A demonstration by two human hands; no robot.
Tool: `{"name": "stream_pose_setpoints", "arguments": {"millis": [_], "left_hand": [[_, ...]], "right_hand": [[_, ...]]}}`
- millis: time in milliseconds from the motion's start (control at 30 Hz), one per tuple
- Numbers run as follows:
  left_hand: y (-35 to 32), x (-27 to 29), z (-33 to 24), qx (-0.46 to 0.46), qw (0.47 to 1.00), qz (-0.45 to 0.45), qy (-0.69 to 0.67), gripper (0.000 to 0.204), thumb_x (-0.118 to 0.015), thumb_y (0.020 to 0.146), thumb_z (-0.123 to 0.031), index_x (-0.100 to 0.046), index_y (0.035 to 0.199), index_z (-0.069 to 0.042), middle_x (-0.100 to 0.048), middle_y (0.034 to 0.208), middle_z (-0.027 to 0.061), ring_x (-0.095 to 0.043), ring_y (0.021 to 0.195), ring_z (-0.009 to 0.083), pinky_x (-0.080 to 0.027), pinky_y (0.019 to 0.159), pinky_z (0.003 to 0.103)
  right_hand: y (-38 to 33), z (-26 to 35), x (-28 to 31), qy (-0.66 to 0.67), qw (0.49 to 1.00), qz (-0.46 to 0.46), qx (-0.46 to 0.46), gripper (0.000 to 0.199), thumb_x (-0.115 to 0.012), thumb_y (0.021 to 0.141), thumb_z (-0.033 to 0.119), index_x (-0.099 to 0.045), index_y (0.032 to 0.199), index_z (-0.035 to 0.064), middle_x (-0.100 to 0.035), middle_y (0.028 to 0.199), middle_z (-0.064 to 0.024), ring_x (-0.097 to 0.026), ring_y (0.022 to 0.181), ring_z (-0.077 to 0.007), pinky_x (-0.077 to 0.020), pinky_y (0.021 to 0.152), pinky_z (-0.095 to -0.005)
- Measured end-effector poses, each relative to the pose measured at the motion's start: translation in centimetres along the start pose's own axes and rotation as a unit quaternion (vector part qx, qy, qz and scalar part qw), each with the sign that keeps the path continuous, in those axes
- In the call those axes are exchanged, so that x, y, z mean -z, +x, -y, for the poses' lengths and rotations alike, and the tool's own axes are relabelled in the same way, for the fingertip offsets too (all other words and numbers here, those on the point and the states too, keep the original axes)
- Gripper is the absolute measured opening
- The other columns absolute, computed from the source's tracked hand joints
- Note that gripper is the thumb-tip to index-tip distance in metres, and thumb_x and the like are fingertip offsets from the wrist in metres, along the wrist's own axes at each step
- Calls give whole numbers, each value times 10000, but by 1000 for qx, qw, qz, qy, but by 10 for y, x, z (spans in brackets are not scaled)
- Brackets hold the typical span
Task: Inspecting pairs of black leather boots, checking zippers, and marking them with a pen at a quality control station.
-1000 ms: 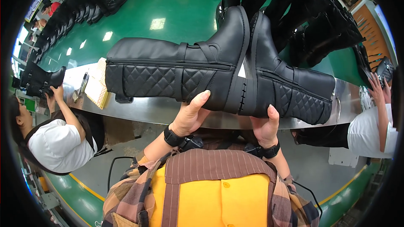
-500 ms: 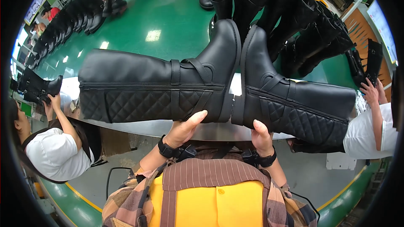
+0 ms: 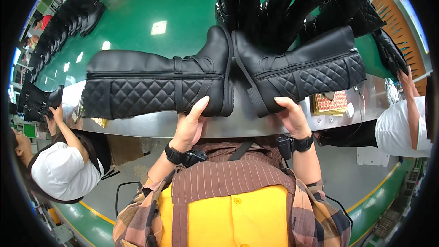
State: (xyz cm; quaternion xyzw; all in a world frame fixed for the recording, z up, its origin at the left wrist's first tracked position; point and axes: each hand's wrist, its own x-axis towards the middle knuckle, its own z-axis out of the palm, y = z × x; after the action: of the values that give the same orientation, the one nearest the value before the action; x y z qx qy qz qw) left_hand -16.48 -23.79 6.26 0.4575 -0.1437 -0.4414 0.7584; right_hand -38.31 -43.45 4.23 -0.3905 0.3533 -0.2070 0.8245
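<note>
Two tall black boots with quilted panels and long side zips lie sideways in my hands, soles facing each other. My left hand (image 3: 190, 126) grips the left boot (image 3: 141, 82) near its heel, thumb on the near side, its shaft stretching left. Around the heel of the right boot (image 3: 302, 68) my right hand (image 3: 293, 116) is closed, with that boot's shaft slanting up to the right. The toes touch or nearly touch, while the heels stand apart. Both zips look closed. The fingers under the boots are mostly hidden.
Several upright black boots (image 3: 283, 4) crowd the far right of the green table (image 3: 132, 32). A long row of boots (image 3: 68, 23) lines the far left. Along the metal edge (image 3: 151, 128) lies a red-dotted sticker sheet (image 3: 330, 102). Co-workers sit at left (image 3: 64, 169) and right (image 3: 402, 123).
The right boot has tilted, its shaft swinging upward and its heel moving away from the left boot's heel. Both boots shifted slightly left in view. The sticker sheet has come into sight.
</note>
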Motion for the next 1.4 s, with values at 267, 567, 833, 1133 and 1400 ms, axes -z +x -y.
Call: {"name": "stream_pose_setpoints", "arguments": {"millis": [267,567,833,1133,1400], "left_hand": [[-1,-1,33,84,994,33,-66,414,-603,988,-243,-523,1358,-75,-591,1320,88,-580,1198,244,-459,1041,479],[-1,-1,48,39,999,17,-32,395,-638,972,-188,-539,1336,-71,-602,1294,70,-592,1168,235,-490,1008,450],[-2,1,48,127,990,-52,-9,448,-656,959,-232,-520,1349,-56,-613,1281,69,-608,1137,216,-491,991,394],[-5,-11,43,43,998,-24,-36,450,-669,930,-107,-517,1349,-49,-589,1302,66,-575,1179,200,-451,1050,381],[-6,-13,39,57,997,-29,-44,434,-667,933,-107,-523,1339,-51,-590,1302,62,-571,1185,193,-444,1057,375]], "right_hand": [[-8,7,5,144,985,70,-63,521,-545,984,392,-545,1294,-27,-663,1188,-160,-669,1024,-323,-545,936,-509],[-71,84,62,-386,922,-22,40,290,-606,983,251,-708,988,-20,-718,878,-71,-670,778,-123,-509,710,-256],[-18,204,269,-672,552,-420,261,233,-621,918,223,-702,1044,44,-706,916,-210,-679,882,-395,-534,786,-461],[29,189,331,-716,525,-451,92,368,-798,740,198,-706,1089,129,-727,945,-120,-668,960,-337,-484,892,-463],[-47,237,251,-711,269,-527,380,138,-594,899,56,-663,1018,51,-579,948,-138,-562,940,-325,-464,845,-421]]}}
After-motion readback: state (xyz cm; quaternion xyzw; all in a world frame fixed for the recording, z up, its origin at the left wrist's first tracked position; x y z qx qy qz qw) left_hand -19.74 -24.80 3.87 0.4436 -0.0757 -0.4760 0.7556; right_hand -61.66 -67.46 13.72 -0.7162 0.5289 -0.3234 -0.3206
